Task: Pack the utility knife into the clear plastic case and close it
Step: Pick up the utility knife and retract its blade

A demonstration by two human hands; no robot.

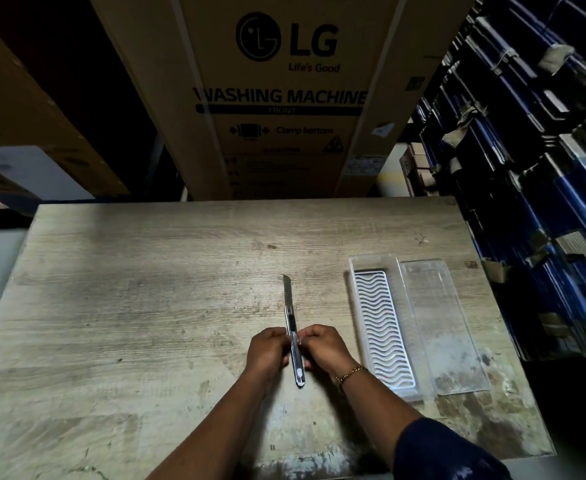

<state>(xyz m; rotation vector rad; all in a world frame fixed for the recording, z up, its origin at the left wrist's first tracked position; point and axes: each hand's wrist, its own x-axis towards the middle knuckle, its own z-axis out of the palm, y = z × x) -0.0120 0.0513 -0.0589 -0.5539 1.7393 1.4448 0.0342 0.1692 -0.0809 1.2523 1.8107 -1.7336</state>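
Note:
A silver utility knife (pixel 289 303) lies lengthwise over the middle of the wooden table (pixel 146 289), its blade extended and pointing away from me. My left hand (pixel 267 349) grips the handle from the left and my right hand (pixel 324 346) from the right, fingertips meeting at the black slider. The clear plastic case (pixel 419 323) lies open to the right of my hands. Its base holds a white wavy insert (pixel 383 330), and the transparent lid (pixel 444 327) is folded flat to the right.
A large LG washing machine carton (pixel 284 98) stands behind the table's far edge. Stacks of dark blue boxes (pixel 534 168) rise along the right side, close to the case. Other cartons (pixel 24 116) sit at the back left.

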